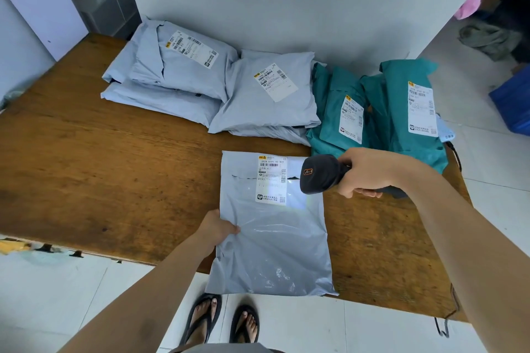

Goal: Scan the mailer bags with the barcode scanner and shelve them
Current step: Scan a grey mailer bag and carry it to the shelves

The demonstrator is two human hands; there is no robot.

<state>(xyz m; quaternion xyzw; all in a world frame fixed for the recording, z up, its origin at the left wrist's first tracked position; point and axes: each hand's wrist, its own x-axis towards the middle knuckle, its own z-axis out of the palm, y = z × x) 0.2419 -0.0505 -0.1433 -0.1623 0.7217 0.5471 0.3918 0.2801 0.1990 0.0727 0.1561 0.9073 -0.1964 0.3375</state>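
**boxmonkey:** how far along is this scan-and-shelve job? go left to right and place everything off the grey mailer bag [272, 252] lying over the near edge of the wooden table [86, 166]

**tapegun42:** ok. behind that bag and off to its left there's a stack of grey mailers [172, 74], labels up. straight behind the bag, another grey mailer [269, 106] leans on that stack. at the bag's left edge the left hand [216, 228] pinches the plastic, thumb on top. the other fingers are hidden, tucked underneath i think, so it's holding the bag steady

**boxmonkey:** and the scanner?

**tapegun42:** barcode scanner [321, 173] hovers over the bag's upper right corner, nose aimed at the shipping label [272, 179]. there's a bright patch of light across the label's lower part and the plastic next to it. right hand [364, 172] is wrapped tight round the handle. behind the bag to the right, a bunch of teal mailers [401, 112] overlap each other. further right, off the table, a blue bin [513, 106] sits on the floor

**boxmonkey:** so, progress?

**tapegun42:** early, i'd say. this looks like the scan of one bag, and i can't tell if it has registered. nothing shows whether the ones behind have been scanned. every bag sits on the table and there's no shelf in view at all. so my guess is the shelving is all left to do, plus probably most of the scanning
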